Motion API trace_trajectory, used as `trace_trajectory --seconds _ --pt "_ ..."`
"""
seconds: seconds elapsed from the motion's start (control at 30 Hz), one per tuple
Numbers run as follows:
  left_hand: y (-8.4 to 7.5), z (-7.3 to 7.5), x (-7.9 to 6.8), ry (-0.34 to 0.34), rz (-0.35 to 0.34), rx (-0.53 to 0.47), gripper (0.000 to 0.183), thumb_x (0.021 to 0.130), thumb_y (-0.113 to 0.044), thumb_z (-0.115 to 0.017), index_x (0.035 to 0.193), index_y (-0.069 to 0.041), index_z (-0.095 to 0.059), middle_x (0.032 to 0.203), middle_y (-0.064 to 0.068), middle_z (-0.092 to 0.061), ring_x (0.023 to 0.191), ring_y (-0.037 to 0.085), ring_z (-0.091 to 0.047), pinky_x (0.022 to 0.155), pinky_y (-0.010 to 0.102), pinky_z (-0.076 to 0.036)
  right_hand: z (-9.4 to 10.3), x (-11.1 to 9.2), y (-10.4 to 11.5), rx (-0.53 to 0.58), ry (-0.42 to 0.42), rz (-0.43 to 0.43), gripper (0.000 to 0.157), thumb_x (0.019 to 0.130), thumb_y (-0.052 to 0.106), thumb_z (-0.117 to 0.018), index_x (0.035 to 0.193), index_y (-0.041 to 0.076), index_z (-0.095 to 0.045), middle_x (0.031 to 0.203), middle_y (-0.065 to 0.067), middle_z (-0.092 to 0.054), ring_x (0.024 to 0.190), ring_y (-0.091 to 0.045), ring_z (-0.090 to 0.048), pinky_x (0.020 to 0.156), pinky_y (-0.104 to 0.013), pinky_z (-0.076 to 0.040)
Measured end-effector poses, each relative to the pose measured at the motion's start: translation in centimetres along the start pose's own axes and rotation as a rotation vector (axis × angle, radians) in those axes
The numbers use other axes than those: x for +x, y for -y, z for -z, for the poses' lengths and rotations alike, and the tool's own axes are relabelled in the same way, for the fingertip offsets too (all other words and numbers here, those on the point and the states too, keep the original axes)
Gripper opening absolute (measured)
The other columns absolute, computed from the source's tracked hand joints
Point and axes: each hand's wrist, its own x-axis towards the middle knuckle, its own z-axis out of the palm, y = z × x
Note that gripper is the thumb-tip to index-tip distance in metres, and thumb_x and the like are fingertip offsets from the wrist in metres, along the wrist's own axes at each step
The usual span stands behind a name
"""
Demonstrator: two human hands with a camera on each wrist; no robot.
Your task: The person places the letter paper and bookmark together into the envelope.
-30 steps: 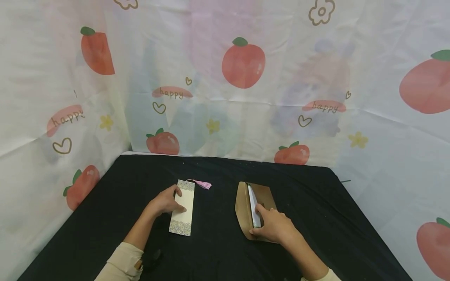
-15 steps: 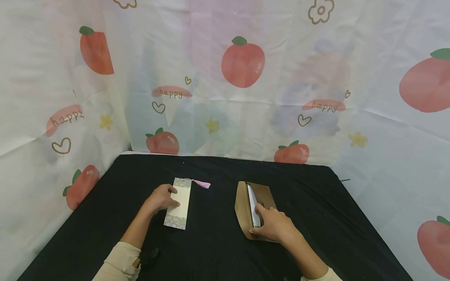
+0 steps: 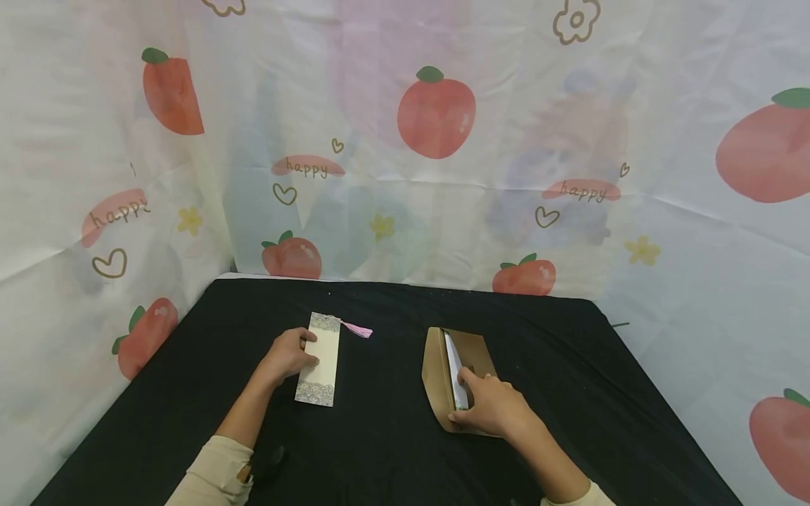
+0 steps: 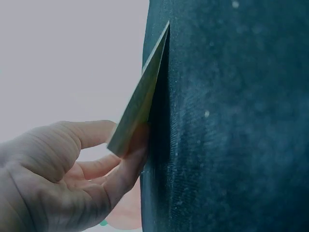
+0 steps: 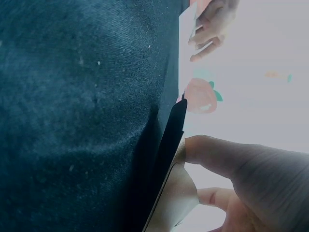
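Observation:
In the head view my left hand point(image 3: 286, 357) pinches the left long edge of a cream bookmark point(image 3: 327, 360) with lace-pattern bands at both ends. A pink tassel point(image 3: 358, 329) trails from its far end. The left wrist view shows the bookmark point(image 4: 140, 96) tilted, its gripped edge raised and its other edge low by the black cloth. My right hand point(image 3: 496, 406) grips a brown paper envelope point(image 3: 434, 379), thumb near the opening's near end and forefinger at a white paper point(image 3: 453, 362) inside. The flap points left, unfolded. Other right fingers are partly hidden.
A black cloth point(image 3: 380, 450) covers the table, slightly wrinkled. White curtains point(image 3: 436, 211) printed with red fruit, hearts and "happy" stand behind and at both sides. A dark, blurred object point(image 3: 275, 457) lies near the left forearm.
My left hand has carried the bookmark slightly left and away from me, its tassel moving along. The right hand and the envelope have stayed in place.

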Motion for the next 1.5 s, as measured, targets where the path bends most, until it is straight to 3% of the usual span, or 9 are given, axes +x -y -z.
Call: trace_trajectory --seconds 0.43,0.6,1.17,1.5 --pt "-0.15 0.16 0.01 -0.002 -0.005 0.015 0.045 0.086 0.01 -0.076 0.128 0.011 -0.06 0.105 0.023 -0.067 0.087 0.03 -0.064 0.073 0.041 -0.056 0.07 -0.03 0.04 -0.003 0.008 0.0 0.07 0.078 0.048 -0.089 0.133 0.016 -0.06 0.111 -0.018 -0.064 0.089 -0.036 -0.064 0.066 -0.056 -0.052" --pt "-0.32 0.28 -0.14 -0.011 -0.002 0.002 0.045 0.086 0.011 -0.075 0.129 0.01 -0.06 0.108 0.024 -0.066 0.087 0.031 -0.064 0.074 0.041 -0.056 0.12 -0.08 0.09 -0.01 0.004 0.007 0.07 0.079 0.048 -0.089 0.134 0.015 -0.061 0.117 -0.021 -0.065 0.097 -0.043 -0.065 0.07 -0.06 -0.053" --pt "-0.67 0.58 -0.34 -0.028 -0.02 -0.021 0.046 0.087 0.009 -0.076 0.131 0.004 -0.063 0.117 0.025 -0.06 0.096 0.035 -0.06 0.078 0.043 -0.054 0.08 -0.12 0.07 -0.002 0.0 0.009 0.071 0.079 0.047 -0.089 0.135 0.014 -0.06 0.113 -0.019 -0.065 0.092 -0.039 -0.065 0.068 -0.057 -0.053" --pt "-0.98 0.79 -0.36 -0.032 -0.054 -0.072 0.045 0.087 0.008 -0.076 0.13 0.003 -0.064 0.121 0.024 -0.06 0.085 0.028 -0.059 0.075 0.039 -0.05 0.05 -0.09 0.04 -0.004 0.003 0.006 0.07 0.079 0.047 -0.089 0.134 0.015 -0.061 0.112 -0.019 -0.065 0.091 -0.038 -0.064 0.068 -0.057 -0.053"
